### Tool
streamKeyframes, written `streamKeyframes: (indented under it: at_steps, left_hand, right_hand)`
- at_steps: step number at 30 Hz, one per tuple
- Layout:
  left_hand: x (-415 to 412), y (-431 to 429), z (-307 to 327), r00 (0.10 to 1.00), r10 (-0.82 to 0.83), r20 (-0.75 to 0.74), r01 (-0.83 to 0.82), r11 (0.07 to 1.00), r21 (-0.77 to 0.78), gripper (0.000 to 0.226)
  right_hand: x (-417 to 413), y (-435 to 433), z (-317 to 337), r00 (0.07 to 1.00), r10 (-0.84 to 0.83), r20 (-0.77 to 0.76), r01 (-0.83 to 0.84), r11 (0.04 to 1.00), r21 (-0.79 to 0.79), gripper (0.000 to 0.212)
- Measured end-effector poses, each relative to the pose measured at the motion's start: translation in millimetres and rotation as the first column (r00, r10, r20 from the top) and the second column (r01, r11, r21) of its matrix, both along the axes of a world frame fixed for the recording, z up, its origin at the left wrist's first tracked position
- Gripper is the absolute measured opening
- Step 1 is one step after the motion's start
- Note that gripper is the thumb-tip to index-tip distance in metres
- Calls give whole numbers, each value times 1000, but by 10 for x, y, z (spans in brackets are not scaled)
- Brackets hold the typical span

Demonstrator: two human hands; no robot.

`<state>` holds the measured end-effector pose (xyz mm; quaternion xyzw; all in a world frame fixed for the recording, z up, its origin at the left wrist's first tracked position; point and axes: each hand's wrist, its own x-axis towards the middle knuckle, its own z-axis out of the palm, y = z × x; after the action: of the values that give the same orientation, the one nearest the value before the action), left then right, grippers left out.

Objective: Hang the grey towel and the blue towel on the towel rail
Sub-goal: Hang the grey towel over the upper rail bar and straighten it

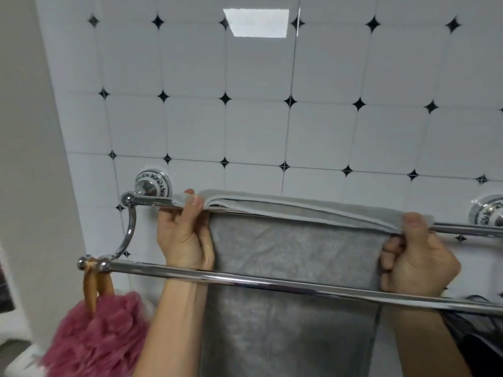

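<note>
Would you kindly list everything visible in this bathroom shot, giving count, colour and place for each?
grey towel: one, grey, draped over the rear bar, hanging down behind the front bar
towel rail: one, chrome, two bars across the wall
wall mounts: two, white with dark pattern, at the rear bar's ends
bath pouf: one, pink, hanging by a tan cord from the front bar's left end
wall tiles: many, white with black diamond accents, behind the rail
dark fabric: one, black, lower right under the front bar, unidentifiable
left hand: pinches the towel's upper left edge
right hand: pinches the towel's upper right edge
</note>
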<state>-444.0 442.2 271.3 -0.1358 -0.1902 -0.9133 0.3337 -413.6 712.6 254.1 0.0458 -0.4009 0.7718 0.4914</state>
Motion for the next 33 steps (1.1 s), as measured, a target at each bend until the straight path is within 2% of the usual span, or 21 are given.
streamKeyframes:
  at_steps: [7, 12, 15, 17, 21, 24, 28, 33]
  left_hand:
    - [55, -4, -17, 997, -64, 50, 61, 997, 52, 11]
    - [66, 13, -75, 993, -97, 60, 92, 993, 73, 8]
    - [59, 11, -99, 992, -108, 60, 103, 992, 71, 3]
    - [39, 2, -124, 992, -108, 61, 104, 992, 68, 9]
    - [20, -12, -178, 994, -101, 50, 101, 995, 5, 13]
    - [17, -22, -215, 994, -97, 48, 100, 993, -65, 26]
    - [120, -7, -480, 987, -52, 151, 75, 985, -154, 37]
    - [360, -97, -1034, 974, -105, 202, 150, 963, -223, 18]
  right_hand:
    - [75, -76, -32, 999, 5, 46, -8, 998, 62, 49]
    - [82, -55, -56, 998, 54, 14, -54, 997, 56, 34]
    - [95, -32, -84, 996, 85, 29, -87, 993, 75, 35]
    - [106, -17, -103, 994, 103, 42, -107, 989, 100, 35]
    - [115, 22, -158, 991, 107, 80, -117, 985, 124, 35]
    - [103, 33, -230, 990, 100, 97, -112, 986, 126, 36]
    - [121, 82, -412, 979, 126, 160, -142, 985, 96, 43]
    - [198, 158, -852, 956, 39, 292, -85, 986, 146, 41]
